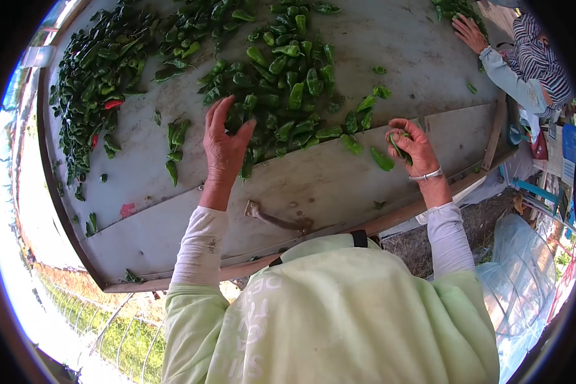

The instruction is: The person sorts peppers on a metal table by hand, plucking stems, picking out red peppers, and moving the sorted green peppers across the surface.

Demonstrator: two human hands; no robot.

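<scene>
My left hand (223,144) is at the near left edge of a loose heap of green peppers (296,96), its thumb and fingers apart. Dark green peppers lie just beyond and between those fingers; I cannot tell whether any is touched. To the right, my right hand (421,153) curls its fingers around a green pepper (400,151), a bracelet on its wrist. Close by this hand, a single bright green pepper (382,159) lies on the grey metal tabletop (358,185).
A larger pile of dark green peppers (99,77) with a few red ones (113,104) covers the left. At the upper right, another person's hand (470,33) rests by more peppers. A rusty handle (278,219) is fixed near the table's front; clear plastic sheeting (518,275) hangs lower right.
</scene>
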